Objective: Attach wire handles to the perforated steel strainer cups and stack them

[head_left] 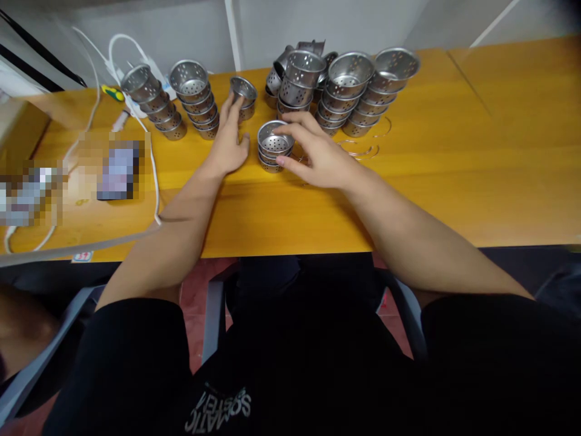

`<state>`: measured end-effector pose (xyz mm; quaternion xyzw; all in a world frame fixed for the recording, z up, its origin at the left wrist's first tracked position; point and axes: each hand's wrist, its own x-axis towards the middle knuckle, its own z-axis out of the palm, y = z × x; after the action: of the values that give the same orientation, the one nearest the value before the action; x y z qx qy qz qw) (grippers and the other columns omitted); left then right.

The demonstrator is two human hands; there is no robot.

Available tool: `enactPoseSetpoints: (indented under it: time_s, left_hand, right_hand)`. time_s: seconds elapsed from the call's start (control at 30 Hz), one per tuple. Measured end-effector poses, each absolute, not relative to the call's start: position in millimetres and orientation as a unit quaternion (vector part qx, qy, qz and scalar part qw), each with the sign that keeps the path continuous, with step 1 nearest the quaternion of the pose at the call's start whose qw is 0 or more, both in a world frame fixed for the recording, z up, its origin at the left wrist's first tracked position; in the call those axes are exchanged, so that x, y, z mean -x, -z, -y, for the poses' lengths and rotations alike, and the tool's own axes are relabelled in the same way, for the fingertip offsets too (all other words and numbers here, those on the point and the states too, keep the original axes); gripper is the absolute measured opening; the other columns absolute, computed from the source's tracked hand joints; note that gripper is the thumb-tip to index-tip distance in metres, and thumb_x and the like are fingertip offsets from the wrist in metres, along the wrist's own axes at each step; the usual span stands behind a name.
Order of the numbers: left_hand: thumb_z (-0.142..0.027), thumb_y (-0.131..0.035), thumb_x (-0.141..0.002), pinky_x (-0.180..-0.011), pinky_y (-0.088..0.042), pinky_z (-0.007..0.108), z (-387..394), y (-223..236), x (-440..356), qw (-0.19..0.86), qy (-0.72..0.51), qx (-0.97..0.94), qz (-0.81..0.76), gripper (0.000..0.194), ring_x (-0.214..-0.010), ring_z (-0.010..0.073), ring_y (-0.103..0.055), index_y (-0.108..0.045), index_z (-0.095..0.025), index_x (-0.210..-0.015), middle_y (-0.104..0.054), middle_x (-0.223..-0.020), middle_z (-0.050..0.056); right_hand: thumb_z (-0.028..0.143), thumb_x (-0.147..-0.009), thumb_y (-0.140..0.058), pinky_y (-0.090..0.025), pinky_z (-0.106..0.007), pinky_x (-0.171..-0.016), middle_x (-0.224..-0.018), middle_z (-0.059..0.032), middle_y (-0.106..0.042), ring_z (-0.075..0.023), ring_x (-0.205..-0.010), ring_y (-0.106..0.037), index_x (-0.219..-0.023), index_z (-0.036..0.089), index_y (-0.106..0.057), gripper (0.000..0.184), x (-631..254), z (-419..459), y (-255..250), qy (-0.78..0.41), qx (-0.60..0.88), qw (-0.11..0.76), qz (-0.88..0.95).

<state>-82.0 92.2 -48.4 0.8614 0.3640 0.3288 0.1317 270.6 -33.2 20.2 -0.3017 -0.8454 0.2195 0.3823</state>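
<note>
Perforated metal cups stand nested in stacks on the table. My left hand (231, 139) reaches forward with its fingers stretched out, the tips at the near left side of a short stack (246, 110) at the back. Its thumb points to the right, apart from the cups. Just in front is another short stack of perforated cups (271, 152). My right hand (320, 151) is at its right side with fingers apart. One fingertip lies over the top cup's opening and the thumb is by its front side; a firm grip does not show.
Taller cup stacks stand at left (189, 91), with more at right (349, 85). Loose cups (284, 60) lie piled at the back. Thin wire rings (363, 151) lie beside my right hand. A white cable (154, 175), a blurred phone (118, 169) and a box (25, 127) are at left.
</note>
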Motion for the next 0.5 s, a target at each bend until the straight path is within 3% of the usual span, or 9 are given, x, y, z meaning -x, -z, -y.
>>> enactPoseSetpoints:
  time_s: [0.03, 0.1, 0.2, 0.27, 0.33, 0.43, 0.5]
  left_hand:
    - [-0.086, -0.056, -0.117, -0.163, -0.035, 0.083, -96, 49, 80, 0.121, -0.342, -0.848, -0.386, 0.107, -0.204, 0.035, -0.004, -0.016, -0.041, -0.206, -0.032, -0.215, -0.005]
    - [-0.083, -0.079, -0.102, -0.168, -0.031, 0.077, -107, 43, 75, 0.11, -0.373, -0.813, -0.434, 0.109, -0.205, 0.0373, -0.011, -0.042, -0.045, -0.198, -0.032, -0.216, -0.008]
    - [-0.068, -0.096, -0.099, -0.169, -0.028, 0.078, -138, 28, 67, 0.113, -0.326, -0.811, -0.472, 0.113, -0.201, 0.0417, -0.024, -0.044, -0.044, -0.196, -0.023, -0.219, -0.011]
    - [-0.063, -0.106, -0.1, -0.166, -0.029, 0.08, -161, 19, 59, 0.12, -0.282, -0.806, -0.506, 0.117, -0.19, 0.046, -0.036, -0.045, -0.031, -0.194, -0.027, -0.217, 0.0]
    - [-0.07, -0.105, -0.107, -0.164, -0.033, 0.073, -179, 17, 51, 0.121, -0.258, -0.791, -0.541, 0.102, -0.175, 0.0418, -0.049, -0.055, -0.022, -0.182, -0.051, -0.203, 0.008]
    - [-0.087, -0.082, -0.122, -0.157, -0.038, 0.063, -182, 21, 41, 0.081, -0.248, -0.768, -0.585, 0.078, -0.149, 0.0298, -0.056, -0.065, -0.023, -0.164, -0.073, -0.172, 0.004]
    - [-0.096, -0.085, -0.113, -0.147, -0.047, 0.067, -171, 24, 39, 0.04, -0.251, -0.76, -0.597, 0.081, -0.137, 0.0317, -0.058, -0.071, -0.027, -0.153, -0.078, -0.161, 0.004]
  right_hand:
    - [0.097, -0.107, -0.093, -0.04, -0.084, -0.162, -0.19, -0.0156, -0.07, -0.0567, -0.186, -0.055, -0.168, 0.041, -0.084, 0.084, -270, 34, -21, -0.221, 0.304, 0.381, 0.845]
    - [0.097, -0.106, -0.092, -0.041, -0.085, -0.16, -0.186, -0.0162, -0.072, -0.057, -0.186, -0.056, -0.167, 0.04, -0.084, 0.084, -269, 36, -23, -0.222, 0.303, 0.382, 0.845]
    - [0.098, -0.107, -0.091, -0.04, -0.085, -0.16, -0.185, -0.0166, -0.073, -0.0572, -0.186, -0.056, -0.166, 0.04, -0.084, 0.084, -268, 36, -23, -0.222, 0.299, 0.382, 0.846]
    - [0.097, -0.107, -0.092, -0.04, -0.087, -0.16, -0.184, -0.0164, -0.073, -0.0577, -0.185, -0.056, -0.167, 0.04, -0.084, 0.083, -268, 36, -23, -0.222, 0.301, 0.378, 0.847]
    - [0.096, -0.108, -0.092, -0.04, -0.087, -0.159, -0.185, -0.0162, -0.073, -0.0579, -0.185, -0.056, -0.167, 0.04, -0.084, 0.082, -269, 35, -23, -0.219, 0.303, 0.376, 0.848]
    - [0.097, -0.108, -0.091, -0.041, -0.086, -0.16, -0.186, -0.0175, -0.071, -0.0575, -0.186, -0.056, -0.167, 0.039, -0.084, 0.084, -271, 34, -24, -0.213, 0.297, 0.382, 0.849]
    - [0.099, -0.107, -0.09, -0.041, -0.085, -0.16, -0.186, -0.0178, -0.071, -0.0571, -0.186, -0.056, -0.167, 0.039, -0.084, 0.085, -272, 35, -25, -0.214, 0.3, 0.381, 0.848]
